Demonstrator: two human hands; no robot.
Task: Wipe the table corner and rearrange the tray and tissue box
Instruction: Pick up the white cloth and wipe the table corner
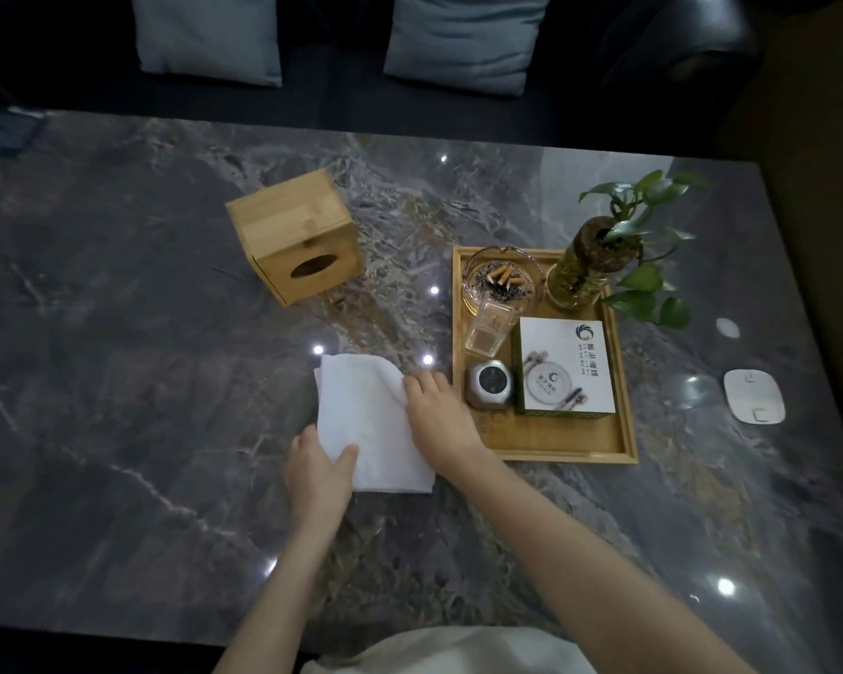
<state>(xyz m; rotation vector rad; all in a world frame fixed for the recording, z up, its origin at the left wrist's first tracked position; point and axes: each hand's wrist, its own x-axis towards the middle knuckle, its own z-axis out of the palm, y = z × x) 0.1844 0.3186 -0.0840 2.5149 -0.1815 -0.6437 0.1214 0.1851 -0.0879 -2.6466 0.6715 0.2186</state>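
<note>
A white folded cloth lies flat on the dark marble table. My left hand pinches its near left edge, thumb on top. My right hand grips its right edge, just left of the wooden tray. The tray holds a glass ashtray with butts, a clear lighter case, a small round metal device, a white printed box and a plant in a glass vase. A bamboo tissue box stands apart, behind and left of the cloth.
A white flat pad lies on the table right of the tray, near the right edge. A dark sofa with two blue-grey cushions runs along the far side. A dark object sits at the far left corner.
</note>
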